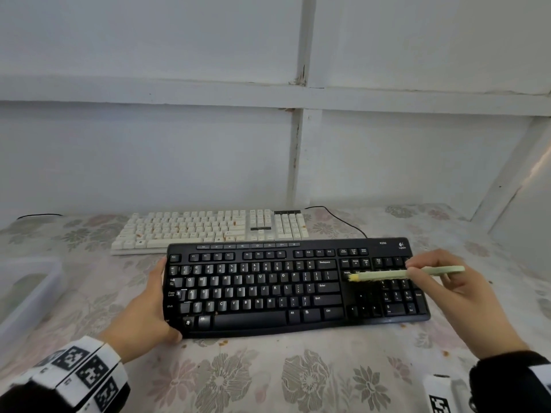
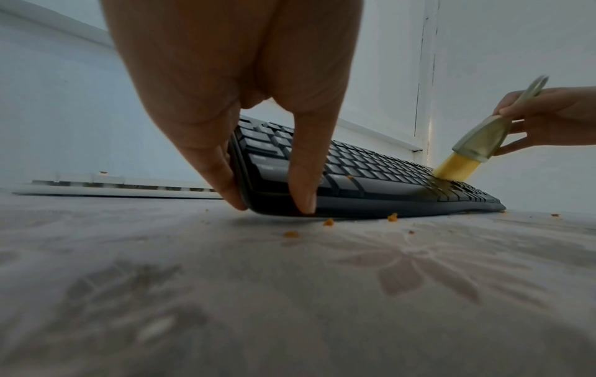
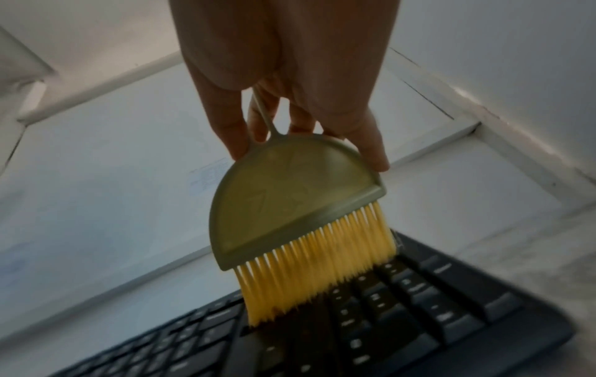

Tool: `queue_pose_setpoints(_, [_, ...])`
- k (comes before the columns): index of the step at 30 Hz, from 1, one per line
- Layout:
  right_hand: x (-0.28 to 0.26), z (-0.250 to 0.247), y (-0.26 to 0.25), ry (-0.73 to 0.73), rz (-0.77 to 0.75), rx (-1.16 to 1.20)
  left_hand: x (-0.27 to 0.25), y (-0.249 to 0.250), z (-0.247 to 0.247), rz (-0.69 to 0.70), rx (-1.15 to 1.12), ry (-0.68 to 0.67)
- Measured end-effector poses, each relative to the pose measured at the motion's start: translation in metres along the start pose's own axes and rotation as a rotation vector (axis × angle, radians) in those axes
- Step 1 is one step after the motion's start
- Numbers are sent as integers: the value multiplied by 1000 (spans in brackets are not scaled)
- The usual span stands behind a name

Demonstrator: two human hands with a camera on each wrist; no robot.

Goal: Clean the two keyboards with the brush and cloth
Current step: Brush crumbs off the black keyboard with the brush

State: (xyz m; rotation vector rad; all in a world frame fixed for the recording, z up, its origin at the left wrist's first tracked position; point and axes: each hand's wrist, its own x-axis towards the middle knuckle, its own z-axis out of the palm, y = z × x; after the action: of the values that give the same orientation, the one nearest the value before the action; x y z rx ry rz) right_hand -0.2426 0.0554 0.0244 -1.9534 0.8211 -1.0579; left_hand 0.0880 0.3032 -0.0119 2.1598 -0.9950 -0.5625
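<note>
My left hand (image 1: 149, 317) grips the black keyboard's (image 1: 268, 290) left end, thumb on its front edge, near the worktop's (image 1: 298, 380) front. My right hand (image 1: 441, 281) pinches the brush (image 1: 402, 274), bristles on the keys. The white keyboard (image 1: 208, 231) lies behind.

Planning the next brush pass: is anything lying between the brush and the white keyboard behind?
Nothing visible does. The brush sits over the black keyboard; the white keyboard lies just behind it, uncovered.
</note>
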Motion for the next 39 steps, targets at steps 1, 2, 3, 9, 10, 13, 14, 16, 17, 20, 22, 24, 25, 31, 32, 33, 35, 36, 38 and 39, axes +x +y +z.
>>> queue_pose_setpoints(1, [1,-4,3,9,-1,-33,0,0,0,-4,2,-3])
queue_pose_setpoints(2, [2,-10,4,28,-1,-68,1,0,0,-11,5,-5])
queue_pose_setpoints(3, [3,-15,5,48,-1,-96,1,-1,0,-18,6,-6])
queue_pose_setpoints(9, [0,-21,4,39,1,104,1,-2,0,-33,3,-9])
queue_pose_setpoints(10, [-1,-21,5,28,-12,85,1,-1,0,-35,5,-8])
queue_pose_setpoints(13, [0,-28,17,70,11,-13,1,1,0,-50,14,-14])
queue_pose_setpoints(14, [1,-32,20,101,26,-39,1,1,0,-59,15,-20])
queue_pose_setpoints(16, [2,-38,24,111,18,-89,1,1,0,-77,6,-33])
queue_pose_setpoints(17, [2,-38,23,102,8,-94,1,1,0,-84,6,-39])
queue_pose_setpoints(20, [0,-35,21,63,38,-47,0,1,-1,-83,10,-38])
queue_pose_setpoints(22, [0,-38,23,89,59,-93,0,1,-1,-76,8,-40])
queue_pose_setpoints(24, [-1,-40,19,166,92,-162,0,1,-2,-74,3,-46])
queue_pose_setpoints(25, [-2,-40,15,207,93,-195,0,1,-2,-72,4,-48])
queue_pose_setpoints(31, [-13,7,-37,236,19,-169,-2,2,-3,-61,6,-52])
queue_pose_setpoints(32, [-16,21,-48,190,24,-132,-2,3,-3,-59,3,-53])
queue_pose_setpoints(33, [-20,36,-60,132,25,-88,-2,4,-3,-57,2,-54])
queue_pose_setpoints(35, [-25,68,-79,19,-6,-8,-3,5,-4,-52,11,-57])
queue_pose_setpoints(36, [-29,84,-86,-36,-33,12,-3,5,-4,-50,15,-59])
queue_pose_setpoints(38, [-36,118,-97,-154,-67,19,-3,5,-5,-46,16,-65])
queue_pose_setpoints(39, [-40,134,-102,-212,-73,11,-3,5,-5,-45,17,-65])
